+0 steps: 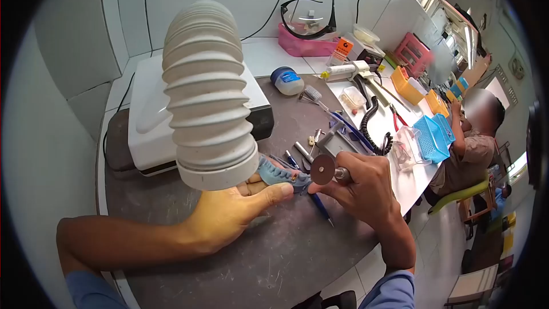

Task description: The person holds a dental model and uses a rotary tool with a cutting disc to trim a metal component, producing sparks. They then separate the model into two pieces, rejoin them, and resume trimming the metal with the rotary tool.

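My left hand [234, 213] is closed around a blue-grey dental model [280, 174], thumb along its near side and fingers behind it. The model shows a curved row of teeth with a small orange-brown spot. In my right hand [366, 186] is a rotary handpiece [342, 174], gripped in the fist, with a round brown cutting disc [322, 170] on its end. The disc stands just above the model's right end, and my right thumb reaches to that end. A blue pen-like tool [321, 209] lies on the grey work surface just below.
A ribbed white suction hose [209, 91] hangs over my left hand, its mouth hiding part of the fingers. Behind are a blue-lidded jar [287, 81], a brush [313, 94], a pink basket [303, 46] with safety glasses [309, 14], and blue baskets [433, 137]. Another person [477, 143] sits at right.
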Motion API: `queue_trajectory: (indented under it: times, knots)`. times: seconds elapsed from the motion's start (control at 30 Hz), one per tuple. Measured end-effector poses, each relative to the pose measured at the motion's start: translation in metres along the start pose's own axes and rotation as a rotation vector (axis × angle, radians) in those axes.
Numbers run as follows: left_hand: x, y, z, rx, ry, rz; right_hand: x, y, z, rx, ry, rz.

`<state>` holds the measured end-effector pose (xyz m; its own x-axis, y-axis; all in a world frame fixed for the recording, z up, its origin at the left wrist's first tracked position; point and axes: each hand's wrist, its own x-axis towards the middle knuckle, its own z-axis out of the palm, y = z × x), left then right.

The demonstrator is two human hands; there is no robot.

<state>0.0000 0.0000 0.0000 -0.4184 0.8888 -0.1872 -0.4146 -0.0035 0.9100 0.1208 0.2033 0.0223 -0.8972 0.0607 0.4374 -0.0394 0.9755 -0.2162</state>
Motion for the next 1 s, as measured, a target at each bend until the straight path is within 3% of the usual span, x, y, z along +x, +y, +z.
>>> queue_trajectory:
  times: [0.1, 0.27, 0.43, 0.57, 1.0]
  knots:
    - [-0.003, 0.008, -0.004, 0.011, 0.047, 0.029, 0.000, -0.006, 0.006, 0.105, 0.082, -0.005]
    - [0.003, 0.003, 0.014, -0.023, 0.086, 0.137, -0.003, 0.001, -0.013, 0.002, 0.078, 0.013]
    - [0.002, 0.003, 0.015, 0.067, 0.099, 0.185, -0.005, 0.009, 0.001, 0.012, 0.184, -0.093]
    - [0.004, -0.003, 0.004, 0.115, 0.062, 0.245, -0.005, 0.010, 0.002, -0.019, 0.131, -0.072]
    - [0.002, 0.008, 0.016, 0.000, 0.070, 0.159, -0.006, 0.003, -0.002, 0.015, 0.166, -0.065]
